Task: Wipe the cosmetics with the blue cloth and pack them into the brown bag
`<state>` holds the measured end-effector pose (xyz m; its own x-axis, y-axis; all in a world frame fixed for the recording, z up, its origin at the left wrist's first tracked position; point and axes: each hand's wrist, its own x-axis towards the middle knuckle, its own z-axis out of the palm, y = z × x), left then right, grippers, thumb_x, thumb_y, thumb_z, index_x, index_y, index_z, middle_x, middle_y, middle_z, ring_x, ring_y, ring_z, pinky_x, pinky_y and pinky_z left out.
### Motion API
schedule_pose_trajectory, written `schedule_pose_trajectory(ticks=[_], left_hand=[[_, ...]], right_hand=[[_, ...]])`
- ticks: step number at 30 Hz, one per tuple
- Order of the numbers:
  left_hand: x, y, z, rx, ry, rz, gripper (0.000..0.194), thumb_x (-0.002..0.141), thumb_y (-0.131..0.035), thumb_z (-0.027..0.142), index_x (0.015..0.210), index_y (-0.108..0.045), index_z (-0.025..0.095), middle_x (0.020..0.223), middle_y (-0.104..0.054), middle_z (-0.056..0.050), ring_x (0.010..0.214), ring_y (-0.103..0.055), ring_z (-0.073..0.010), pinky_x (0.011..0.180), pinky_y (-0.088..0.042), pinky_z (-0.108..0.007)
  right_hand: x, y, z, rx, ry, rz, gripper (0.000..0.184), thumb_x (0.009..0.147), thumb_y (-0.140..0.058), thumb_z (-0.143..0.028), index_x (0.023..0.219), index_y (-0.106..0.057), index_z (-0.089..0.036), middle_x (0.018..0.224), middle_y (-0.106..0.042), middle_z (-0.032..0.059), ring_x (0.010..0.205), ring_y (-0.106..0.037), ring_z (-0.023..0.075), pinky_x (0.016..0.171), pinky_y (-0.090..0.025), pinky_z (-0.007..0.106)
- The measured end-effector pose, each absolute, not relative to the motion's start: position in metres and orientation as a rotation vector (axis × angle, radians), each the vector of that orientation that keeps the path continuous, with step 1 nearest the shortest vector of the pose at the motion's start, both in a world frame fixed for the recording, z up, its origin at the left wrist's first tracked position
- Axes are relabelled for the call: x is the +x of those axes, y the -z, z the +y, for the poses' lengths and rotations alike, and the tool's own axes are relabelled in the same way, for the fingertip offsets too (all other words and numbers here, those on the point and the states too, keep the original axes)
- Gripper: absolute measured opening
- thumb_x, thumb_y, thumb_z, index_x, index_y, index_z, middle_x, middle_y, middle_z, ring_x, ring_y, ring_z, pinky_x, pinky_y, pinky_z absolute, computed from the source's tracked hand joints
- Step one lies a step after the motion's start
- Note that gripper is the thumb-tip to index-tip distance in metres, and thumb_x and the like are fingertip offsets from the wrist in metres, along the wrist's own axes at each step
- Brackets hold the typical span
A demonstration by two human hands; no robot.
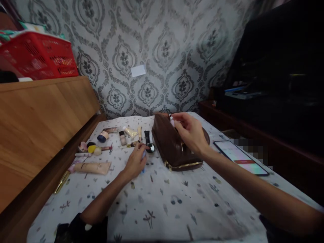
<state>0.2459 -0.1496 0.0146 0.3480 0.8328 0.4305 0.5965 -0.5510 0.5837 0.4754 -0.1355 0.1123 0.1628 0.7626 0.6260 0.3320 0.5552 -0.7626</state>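
Observation:
Over the brown zip bag (167, 141), my right hand (191, 131) pinches a small pale pink item with a white end (172, 120); its kind is hard to tell. My left hand (135, 158) is low over the cloth with its fingers curled around a light-blue item (144, 155), mostly hidden by the hand. Its fingertips are close to a round shiny black item (150, 147). Just beyond lie a black tube (147, 136), a slim beige tube (140, 133), a cream tube (130, 132) and a small bottle with a black cap (123, 138).
More cosmetics lie at the left: a large beige tube (92, 168), a gold tube (62, 182) and a jar with a dark blue lid (103, 136). A phone (240, 158) rests by the right edge. A red basket (40, 55) stands on the wooden ledge (45, 111).

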Motion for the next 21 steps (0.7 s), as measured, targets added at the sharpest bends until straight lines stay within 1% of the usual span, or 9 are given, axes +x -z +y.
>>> schedule_pose_trajectory(ticks=[3,5,7,8,10,12,15,18,21], left_hand=[[0.216,-0.005,-0.134,2.29,-1.09,1.4,0.041,0.077,-0.046,0.004,0.111,-0.059,0.021,0.116,-0.054,-0.008,0.111,-0.058,-0.0232,0.101,-0.048,-0.039],[0.2,0.002,-0.12,2.253,-1.154,1.512,0.038,0.078,-0.045,0.004,0.109,-0.06,0.021,0.111,-0.054,-0.008,0.107,-0.058,-0.0232,0.099,-0.048,-0.04],[0.19,0.008,-0.107,2.213,-1.201,1.582,0.037,0.077,-0.044,0.004,0.106,-0.06,0.019,0.108,-0.054,-0.008,0.106,-0.058,-0.0246,0.098,-0.048,-0.042],[0.188,0.011,-0.102,2.202,-1.214,1.597,0.037,0.077,-0.044,0.003,0.106,-0.06,0.019,0.108,-0.054,-0.009,0.107,-0.057,-0.0253,0.098,-0.048,-0.043],[0.187,0.015,-0.095,2.201,-1.222,1.592,0.038,0.076,-0.044,0.003,0.106,-0.06,0.019,0.107,-0.054,-0.008,0.107,-0.057,-0.0257,0.099,-0.048,-0.044],[0.192,0.017,-0.092,2.214,-1.226,1.559,0.039,0.076,-0.045,0.003,0.107,-0.06,0.02,0.108,-0.055,-0.008,0.107,-0.057,-0.0249,0.099,-0.048,-0.043],[0.205,0.019,-0.095,2.244,-1.237,1.471,0.04,0.075,-0.046,0.002,0.108,-0.06,0.02,0.109,-0.056,-0.007,0.109,-0.057,-0.0239,0.101,-0.046,-0.042],[0.219,0.021,-0.101,2.269,-1.251,1.363,0.037,0.08,-0.047,0.006,0.112,-0.06,0.019,0.112,-0.057,-0.009,0.113,-0.056,-0.024,0.105,-0.044,-0.042],[0.225,0.026,-0.106,2.283,-1.248,1.267,0.037,0.085,-0.046,0.012,0.12,-0.057,0.018,0.118,-0.057,-0.011,0.117,-0.056,-0.0242,0.107,-0.043,-0.043]], right_hand=[[0.451,-0.088,-0.17,-0.829,-0.281,-1.673,0.016,0.092,-0.05,-0.017,0.099,-0.064,-0.02,0.096,-0.07,0.0054,0.09,-0.067,0.0177,0.081,-0.055,0.03],[0.431,-0.062,-0.185,-0.739,-0.261,-1.912,0.021,0.093,-0.048,-0.014,0.105,-0.064,-0.02,0.095,-0.07,0.0059,0.088,-0.068,0.0172,0.079,-0.057,0.03],[0.411,-0.032,-0.19,-0.748,-0.183,-2.061,0.028,0.092,-0.046,-0.011,0.113,-0.063,-0.019,0.107,-0.069,0.0108,0.103,-0.065,0.0216,0.09,-0.056,0.037],[0.403,-0.018,-0.189,-0.812,-0.128,-2.079,0.032,0.091,-0.047,-0.01,0.117,-0.062,-0.017,0.122,-0.064,0.0159,0.116,-0.06,0.0253,0.097,-0.053,0.043],[0.391,0.007,-0.181,-1.008,-0.063,-2.066,0.041,0.088,-0.047,-0.008,0.128,-0.057,-0.012,0.144,-0.046,0.0242,0.137,-0.043,0.033,0.108,-0.044,0.054],[0.384,0.026,-0.168,-1.139,-0.073,-2.04,0.053,0.085,-0.047,-0.006,0.138,-0.048,-0.008,0.153,-0.033,0.0273,0.146,-0.03,0.036,0.113,-0.037,0.057],[0.377,0.044,-0.149,-1.294,-0.157,-1.933,0.069,0.08,-0.048,-0.002,0.148,-0.033,-0.005,0.157,-0.023,0.0288,0.15,-0.021,0.0372,0.116,-0.032,0.059],[0.373,0.051,-0.137,-1.342,-0.228,-1.845,0.078,0.076,-0.047,0.0,0.151,-0.027,-0.008,0.157,-0.025,0.0266,0.149,-0.023,0.0362,0.116,-0.032,0.057],[0.372,0.051,-0.134,-1.314,-0.249,-1.81,0.078,0.076,-0.047,-0.001,0.151,-0.029,-0.012,0.148,-0.038,0.0222,0.141,-0.035,0.0335,0.115,-0.036,0.055]])
